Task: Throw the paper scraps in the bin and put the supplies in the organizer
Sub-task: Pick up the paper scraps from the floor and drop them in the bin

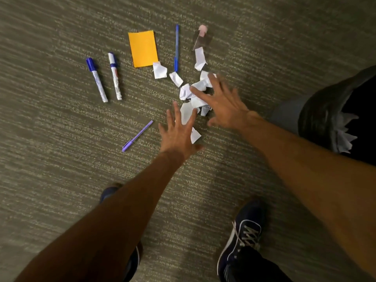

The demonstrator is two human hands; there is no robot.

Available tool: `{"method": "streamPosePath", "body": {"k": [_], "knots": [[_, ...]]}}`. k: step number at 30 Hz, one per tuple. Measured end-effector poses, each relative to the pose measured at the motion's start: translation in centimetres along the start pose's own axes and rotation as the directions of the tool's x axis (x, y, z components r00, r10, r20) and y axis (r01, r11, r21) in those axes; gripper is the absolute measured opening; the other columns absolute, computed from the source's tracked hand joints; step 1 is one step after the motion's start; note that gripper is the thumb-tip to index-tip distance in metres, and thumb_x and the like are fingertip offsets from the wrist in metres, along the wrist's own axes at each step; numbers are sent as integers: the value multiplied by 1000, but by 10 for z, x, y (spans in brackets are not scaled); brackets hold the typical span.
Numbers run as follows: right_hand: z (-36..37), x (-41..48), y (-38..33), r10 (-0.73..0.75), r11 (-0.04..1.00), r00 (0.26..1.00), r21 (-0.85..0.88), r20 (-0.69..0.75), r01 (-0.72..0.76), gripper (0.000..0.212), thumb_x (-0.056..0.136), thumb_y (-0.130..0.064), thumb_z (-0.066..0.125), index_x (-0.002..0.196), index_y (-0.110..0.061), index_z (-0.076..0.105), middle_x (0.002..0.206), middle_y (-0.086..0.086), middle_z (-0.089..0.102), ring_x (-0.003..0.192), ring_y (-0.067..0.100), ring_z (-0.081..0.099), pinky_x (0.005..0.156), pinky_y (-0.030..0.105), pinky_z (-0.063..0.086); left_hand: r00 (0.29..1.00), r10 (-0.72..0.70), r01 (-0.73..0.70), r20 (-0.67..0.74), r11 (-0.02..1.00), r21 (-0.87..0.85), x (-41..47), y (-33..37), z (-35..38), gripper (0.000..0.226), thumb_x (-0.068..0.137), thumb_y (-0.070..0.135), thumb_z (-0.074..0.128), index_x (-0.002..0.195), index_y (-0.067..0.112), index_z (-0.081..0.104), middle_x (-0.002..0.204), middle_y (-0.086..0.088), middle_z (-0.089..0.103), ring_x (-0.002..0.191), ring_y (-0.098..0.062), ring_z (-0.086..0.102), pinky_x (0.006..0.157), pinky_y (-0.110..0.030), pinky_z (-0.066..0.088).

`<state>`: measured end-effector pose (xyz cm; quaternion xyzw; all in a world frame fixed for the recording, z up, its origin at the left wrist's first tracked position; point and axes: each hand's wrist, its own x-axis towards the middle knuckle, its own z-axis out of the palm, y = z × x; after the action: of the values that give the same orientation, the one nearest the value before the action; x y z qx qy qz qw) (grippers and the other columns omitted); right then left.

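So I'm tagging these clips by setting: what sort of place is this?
Probably an office or classroom floor, though little of the room shows. The signs: low-pile grey-green carpet, whiteboard markers and pens lying on it, and a bin lined with a black bag at the right.

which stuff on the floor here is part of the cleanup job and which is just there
Part of the job:
paper scraps
bin
two markers
blue pen
purple pen
orange note pad
pink-topped item, too blurred to name

Just there:
carpet
shoes
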<state>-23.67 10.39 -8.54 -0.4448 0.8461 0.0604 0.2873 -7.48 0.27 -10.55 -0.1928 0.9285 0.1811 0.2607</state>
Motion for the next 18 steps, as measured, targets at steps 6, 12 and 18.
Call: {"method": "streamPosePath", "body": {"k": [6,12,18], "knots": [[9,24,1,-109,984,993,-137,39,114,117,76,-48,82,156,-46,-3,166,18,-17,152,46,-5,112,72,24,991,105,-91,-80,984,153,10,-6,15,87,89,57,59,157,33,11,167,-10,0,150,-37,13,110,-58,32],[3,33,2,-157,961,987,-231,-16,149,83,88,-36,73,152,-43,21,163,20,16,146,42,24,103,62,41,985,155,-141,-80,978,154,3,-18,4,68,92,16,66,151,21,34,156,-10,31,136,-29,35,105,-46,46],[-6,36,-4,-228,951,973,-218,-23,218,65,84,-2,72,138,-25,45,144,17,40,127,38,41,82,51,57,989,138,-132,-57,987,95,2,-28,-8,55,90,5,66,140,15,47,136,-10,51,124,-26,45,92,-40,52]]}}
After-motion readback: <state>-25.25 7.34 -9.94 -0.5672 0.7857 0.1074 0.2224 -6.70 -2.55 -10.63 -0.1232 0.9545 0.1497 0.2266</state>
